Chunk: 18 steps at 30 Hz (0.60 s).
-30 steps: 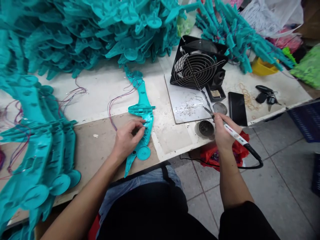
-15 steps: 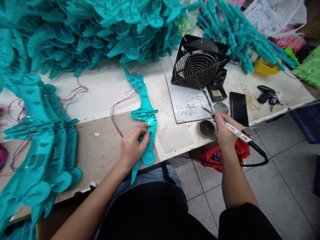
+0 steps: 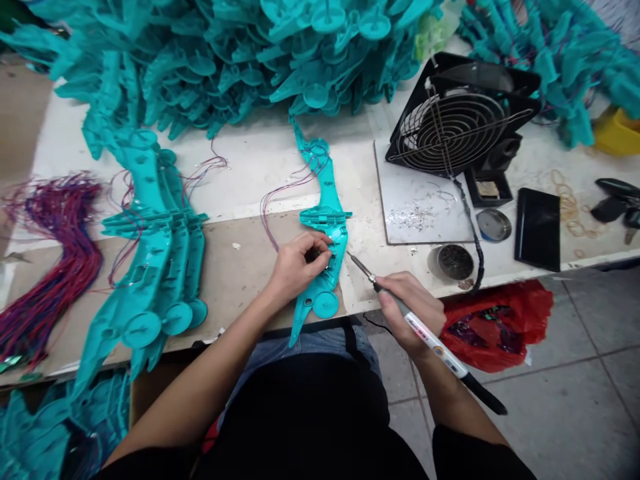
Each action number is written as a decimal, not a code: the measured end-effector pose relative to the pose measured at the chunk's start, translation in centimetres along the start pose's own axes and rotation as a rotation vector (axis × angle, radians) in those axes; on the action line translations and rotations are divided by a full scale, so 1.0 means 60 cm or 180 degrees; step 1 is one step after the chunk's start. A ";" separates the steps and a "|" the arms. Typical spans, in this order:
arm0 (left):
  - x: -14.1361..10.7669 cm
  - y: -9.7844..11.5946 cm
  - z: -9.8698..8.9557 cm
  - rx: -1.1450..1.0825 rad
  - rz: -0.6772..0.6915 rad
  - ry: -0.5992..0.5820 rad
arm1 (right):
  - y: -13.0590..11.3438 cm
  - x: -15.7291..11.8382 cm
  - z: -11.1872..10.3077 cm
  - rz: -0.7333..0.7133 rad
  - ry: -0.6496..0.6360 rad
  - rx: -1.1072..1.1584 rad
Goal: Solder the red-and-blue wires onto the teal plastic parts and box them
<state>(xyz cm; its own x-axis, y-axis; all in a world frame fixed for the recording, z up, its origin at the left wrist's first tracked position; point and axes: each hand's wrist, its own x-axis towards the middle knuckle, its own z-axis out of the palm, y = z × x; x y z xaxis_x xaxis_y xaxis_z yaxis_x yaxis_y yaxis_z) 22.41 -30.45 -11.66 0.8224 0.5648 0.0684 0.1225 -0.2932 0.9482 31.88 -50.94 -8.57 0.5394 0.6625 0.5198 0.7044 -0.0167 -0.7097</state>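
A teal plastic piece (image 3: 330, 190) lies at the table's front edge, with thin red and blue wires (image 3: 273, 200) running off its left side. My left hand (image 3: 303, 263) rests over its lower half, fingers pinched; whatever is between the fingertips is too small to make out. In my right hand (image 3: 407, 307) is a soldering iron (image 3: 433, 343), gripped like a pen. Its metal tip points left and stands close to the right edge of the teal piece, beside my left fingertips.
Stacked teal pieces (image 3: 150, 253) and a wire bundle (image 3: 65, 247) lie left, a large teal pile (image 3: 225, 67) behind. Right are a black fan (image 3: 455, 127), a white board (image 3: 400, 193), a round tin (image 3: 453, 261), a black box (image 3: 537, 227) and a red bag (image 3: 500, 327).
My right hand has brought the soldering iron left, from the white board to the teal piece. My left hand stays on the piece. The camera view has shifted left.
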 end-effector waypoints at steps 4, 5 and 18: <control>0.002 0.001 -0.007 0.0014 0.0087 -0.0122 | 0.006 -0.003 0.014 -0.0025 -0.0099 0.0161; 0.003 0.001 -0.008 0.0048 0.0096 -0.0135 | 0.006 -0.003 0.015 -0.0031 -0.0106 0.0164; 0.003 0.003 -0.006 0.0251 0.0250 -0.0107 | 0.011 0.001 0.023 -0.0191 -0.0117 0.0149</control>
<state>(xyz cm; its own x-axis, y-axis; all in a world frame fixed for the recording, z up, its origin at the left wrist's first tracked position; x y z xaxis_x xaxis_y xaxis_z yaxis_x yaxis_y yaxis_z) 22.39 -30.10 -11.35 0.8492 0.5118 0.1299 0.0991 -0.3961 0.9128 31.76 -49.90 -9.67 0.4789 0.6883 0.5449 0.7121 0.0584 -0.6996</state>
